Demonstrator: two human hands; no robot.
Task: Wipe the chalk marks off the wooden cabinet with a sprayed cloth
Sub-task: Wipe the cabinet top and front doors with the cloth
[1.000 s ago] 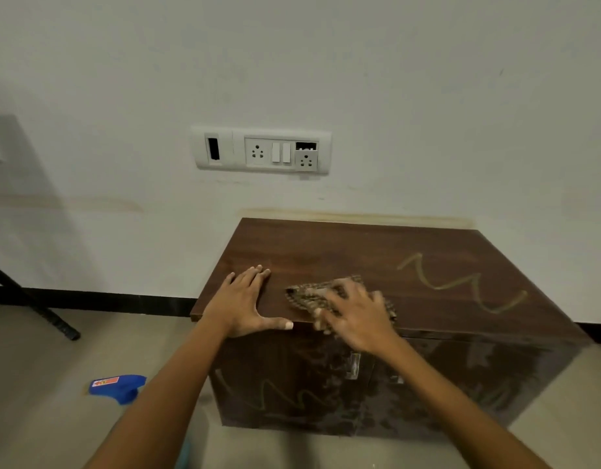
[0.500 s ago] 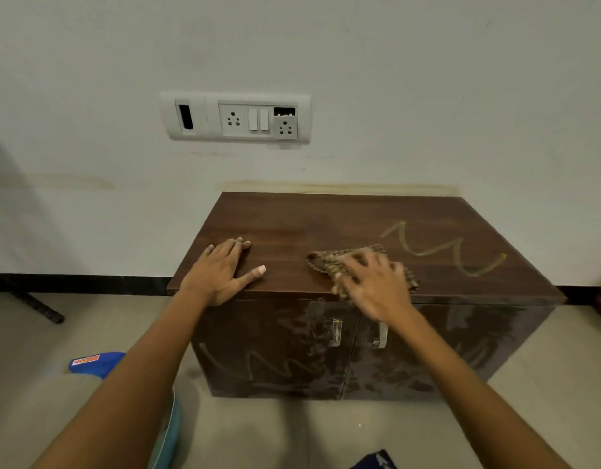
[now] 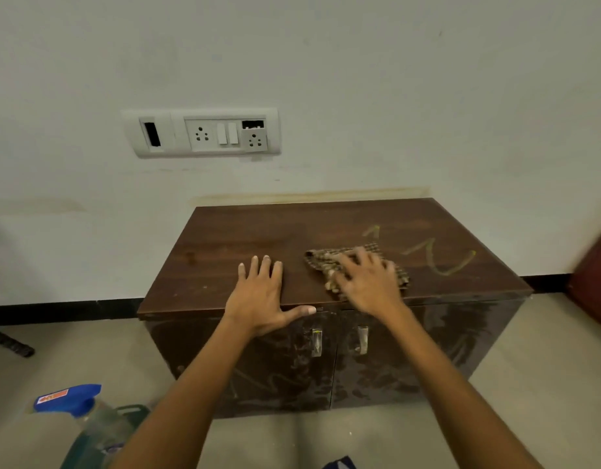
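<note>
The cabinet (image 3: 224, 245) stands against the wall (image 3: 360, 79), its dark wooden top facing the camera and its two doors below. The left hand (image 3: 258, 296) lies flat on the top near the front edge, fingers spread and straight, thumb out along the edge, gripping nothing. The right hand (image 3: 366, 282) presses down on the cloth (image 3: 326, 262), a brown checked rag bunched under the palm, with the fingers splayed over it rather than closed around it; the hand looks slightly blurred. The cloth sits on the top just right of centre, close to the front edge, its corners showing to the left and right of the hand. Yellowish chalk marks (image 3: 437, 258) zigzag across the right part of the top, beginning just beside the cloth and running toward the right edge. Fainter zigzag lines show on the left door (image 3: 268, 380), and the right door looks smeared. Two handles (image 3: 316, 340) hang side by side where the doors meet. A switch plate (image 3: 204, 133) is mounted on the wall above. On the floor at lower left stands a spray bottle (image 3: 72, 401) with a blue top.
</note>
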